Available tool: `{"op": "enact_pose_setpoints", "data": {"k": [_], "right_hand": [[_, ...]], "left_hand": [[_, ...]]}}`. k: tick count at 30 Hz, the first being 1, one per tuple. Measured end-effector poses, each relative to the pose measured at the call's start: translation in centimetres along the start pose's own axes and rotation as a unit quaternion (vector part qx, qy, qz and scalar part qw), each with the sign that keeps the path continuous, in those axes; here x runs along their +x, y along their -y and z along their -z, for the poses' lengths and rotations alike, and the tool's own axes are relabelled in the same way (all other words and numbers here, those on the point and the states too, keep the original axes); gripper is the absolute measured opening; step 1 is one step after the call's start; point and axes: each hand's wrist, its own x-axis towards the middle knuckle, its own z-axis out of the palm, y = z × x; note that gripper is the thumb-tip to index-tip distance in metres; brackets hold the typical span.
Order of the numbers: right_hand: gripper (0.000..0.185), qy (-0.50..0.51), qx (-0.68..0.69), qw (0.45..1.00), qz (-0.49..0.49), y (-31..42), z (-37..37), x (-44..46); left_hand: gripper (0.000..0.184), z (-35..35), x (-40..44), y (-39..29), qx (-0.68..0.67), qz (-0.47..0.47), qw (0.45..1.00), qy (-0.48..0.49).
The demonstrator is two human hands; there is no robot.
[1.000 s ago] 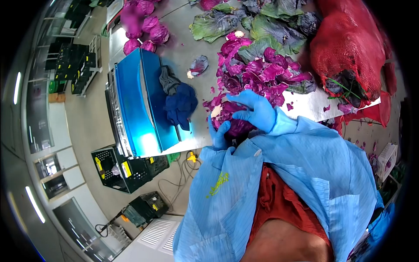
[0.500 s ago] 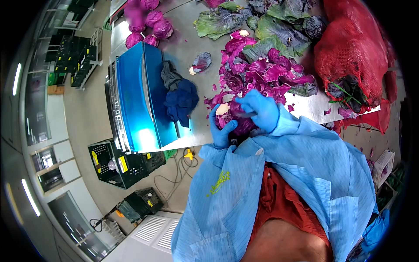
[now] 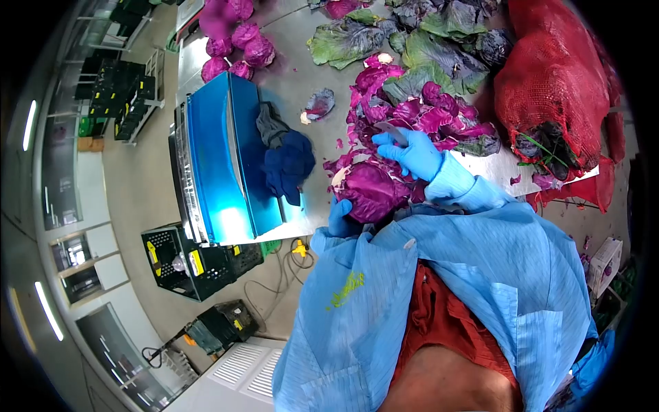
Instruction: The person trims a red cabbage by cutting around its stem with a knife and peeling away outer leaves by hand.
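The red cabbage (image 3: 374, 192) is near the front edge of the metal table (image 3: 292, 86), just beside the pile of loose leaves (image 3: 432, 117) and close in front of the person's body; whether it rests on the table or is held a little above, I cannot tell. The left hand (image 3: 340, 216) cups it from its lower left side, with the thumb laid against the skin and the other fingers mostly hidden under the curve. The right hand (image 3: 420, 158) is closed around a small knife (image 3: 392, 133), its fingers curled and the blade standing out over the leaves; I cannot tell if this hand also touches the cabbage. The head looks round and tightly packed, so I judge it to be quite heavy for its size and firm in the middle, but its outer leaves look thin and crisp and may tear or slide off under a hard pinch. The smooth, shiny skin can be slippery for a glove. A wide palm low on the round side seems the safest hold, with the fingers away from the blade and from the pale cut stem (image 3: 340, 175), where loose leaf edges give poor support.
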Motion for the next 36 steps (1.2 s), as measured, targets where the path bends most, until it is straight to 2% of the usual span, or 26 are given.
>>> {"op": "enact_pose_setpoints", "data": {"k": [1,4,5,8,12,13,16,17,20,23,26,30,36], "right_hand": [[0.041,0.026,0.017,0.999,-0.036,-0.7,-0.2,0.4],[0.042,0.135,0.071,0.988,-0.023,-1.3,-0.2,-0.2],[0.043,0.140,0.137,0.981,0.013,-2.1,-0.7,-0.3],[0.043,0.124,0.210,0.969,0.035,-2.7,-1.1,0.1],[0.041,0.008,0.137,0.990,-0.035,-0.4,-0.7,-0.4],[0.043,0.014,0.149,0.988,-0.043,-0.6,-0.4,-0.3],[0.043,0.021,0.135,0.989,-0.049,-0.4,-0.4,-0.5],[0.041,0.018,0.124,0.991,-0.043,-0.7,-0.6,-0.3],[0.037,0.015,0.130,0.990,-0.053,-0.9,-0.5,-0.1],[0.034,0.024,0.236,0.971,-0.016,-1.7,0.0,0.3],[0.032,0.051,0.294,0.953,-0.050,-3.7,0.9,1.3],[0.031,0.061,0.368,0.922,-0.103,-6.3,1.3,1.6],[0.030,0.085,0.296,0.942,-0.132,-8.1,0.6,0.3]], "left_hand": [[0.089,-0.3,0.1,-0.1,0.003,-0.018,1.000,0.011],[0.092,-1.3,0.7,-0.8,0.054,-0.056,0.997,0.020],[0.093,-1.9,1.0,-1.1,0.112,-0.114,0.987,0.027],[0.091,-3.1,1.5,-1.2,0.163,-0.167,0.972,0.024],[0.088,-3.1,2.3,-1.0,0.094,-0.161,0.982,-0.033],[0.083,-2.1,2.5,-0.5,0.140,-0.155,0.978,-0.017],[0.076,-1.2,2.9,0.2,-0.028,-0.042,0.993,-0.111],[0.074,-1.1,2.9,0.4,-0.010,-0.027,0.993,-0.112],[0.074,-1.7,2.8,0.1,-0.038,-0.016,0.994,-0.097],[0.073,-2.6,2.5,-0.4,-0.126,0.015,0.989,-0.080],[0.071,-2.8,2.4,-1.0,-0.142,0.038,0.982,-0.122],[0.068,-2.4,2.7,-1.2,-0.190,0.043,0.975,-0.110],[0.066,-3.2,3.1,-1.7,-0.258,0.062,0.961,-0.077]]}}
